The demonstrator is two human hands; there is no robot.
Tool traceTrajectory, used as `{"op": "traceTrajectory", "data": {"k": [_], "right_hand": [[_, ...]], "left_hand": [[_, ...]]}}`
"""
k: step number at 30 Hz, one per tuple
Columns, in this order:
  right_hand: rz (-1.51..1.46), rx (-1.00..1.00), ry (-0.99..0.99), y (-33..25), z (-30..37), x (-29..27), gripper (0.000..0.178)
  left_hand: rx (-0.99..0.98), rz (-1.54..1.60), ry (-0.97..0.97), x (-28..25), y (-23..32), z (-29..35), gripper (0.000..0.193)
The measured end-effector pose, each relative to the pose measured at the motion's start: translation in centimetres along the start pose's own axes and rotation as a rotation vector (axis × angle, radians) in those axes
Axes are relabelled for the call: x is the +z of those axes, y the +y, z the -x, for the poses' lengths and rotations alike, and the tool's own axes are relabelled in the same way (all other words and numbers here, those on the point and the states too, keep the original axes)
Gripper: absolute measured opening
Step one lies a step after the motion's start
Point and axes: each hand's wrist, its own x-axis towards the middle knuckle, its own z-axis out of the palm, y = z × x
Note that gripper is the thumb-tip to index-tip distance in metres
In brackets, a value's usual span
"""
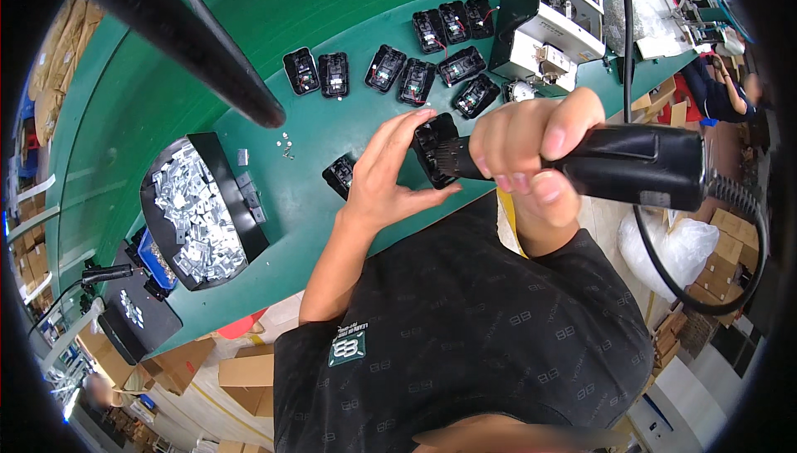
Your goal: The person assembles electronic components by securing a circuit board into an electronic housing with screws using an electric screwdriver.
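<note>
A black plastic housing (435,148) sits upright between two hands above the near edge of a green bench (249,21), the tip of a black powered screwdriver (618,166) pressed against its right side. The right hand (531,150) wraps the screwdriver's thick body, fingers (498,162) curled tight round the grip, its coiled cable looping away to the right. The left hand (383,172) steadies the housing, fingers (397,139) spread along its left face and thumb under its lower edge.

Well to the left of the fingers lies a black oval tray (170,172) heaped with small silver metal clips (195,216). Beyond the fingers, further across the bench, stand rows of open black housings (390,67) showing their inner parts, and just beyond the right hand a white and black machine (548,25). One more housing (339,176) lies on the bench just left of the left wrist. A few loose screws (287,146) are scattered left of the left fingers.
</note>
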Motion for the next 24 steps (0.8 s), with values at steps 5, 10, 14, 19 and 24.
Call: {"op": "traceTrajectory", "data": {"k": [5,10,14,19,24], "right_hand": [[-0.029,-0.089,-0.075,0.6,0.2,-0.7,0.027],[-0.148,-0.112,-0.108,0.8,1.1,-2.0,0.027],[-0.211,-0.002,-0.068,1.0,2.0,-4.2,0.032],[-0.275,-0.201,-0.057,-3.2,1.9,-8.9,0.05],[0.166,-0.343,0.398,-5.7,1.6,-15.0,0.042]], "left_hand": [[0.038,-0.118,-0.018,-0.6,0.4,-0.8,0.081],[-0.024,-0.25,-0.038,-0.3,1.9,-0.1,0.079],[-0.138,-0.163,-0.074,2.3,2.2,0.5,0.074],[-0.351,-0.27,-0.196,2.6,0.8,1.0,0.074],[-0.353,-0.088,-0.142,2.7,-0.6,1.2,0.087]]}}
